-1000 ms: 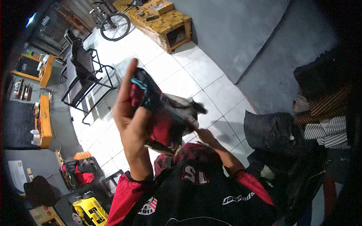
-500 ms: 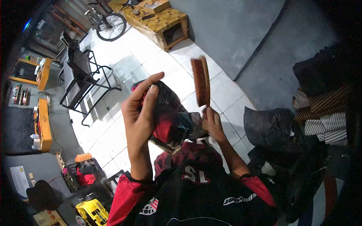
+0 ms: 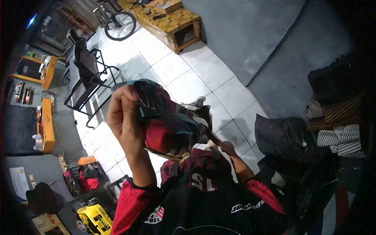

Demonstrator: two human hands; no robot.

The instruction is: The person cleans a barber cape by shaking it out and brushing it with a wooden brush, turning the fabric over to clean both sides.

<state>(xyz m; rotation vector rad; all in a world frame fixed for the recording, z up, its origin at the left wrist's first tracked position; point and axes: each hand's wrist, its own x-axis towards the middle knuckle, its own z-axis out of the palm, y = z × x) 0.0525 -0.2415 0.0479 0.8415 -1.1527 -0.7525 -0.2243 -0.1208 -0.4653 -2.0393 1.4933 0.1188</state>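
Observation:
My left hand [image 3: 126, 111] is closed on the upper left edge of a hat-like cloth piece [image 3: 166, 135] in red, black and teal, held up in front of my body. Thumb and fingers pinch a dark fold there. On the other side, my right hand [image 3: 227, 147] grips the wooden handle of a brush [image 3: 213, 138]. The brush head is dark and blurred, angled up and away along the right edge of the cloth, and partly hidden.
A black metal bench [image 3: 84, 74] and a bicycle [image 3: 119, 26] stand on the white tiled floor [image 3: 180, 82]. A low table [image 3: 172, 25] is against the wall. At right lie a black bag [image 3: 280, 133] and folded clothes [image 3: 338, 137]; a yellow toy vehicle [image 3: 94, 219] sits lower left.
My left hand has gone from loosely raised fingers to pinching the cloth's edge, lifting and turning it. The brush has come down from upright beside the cloth to its right edge.

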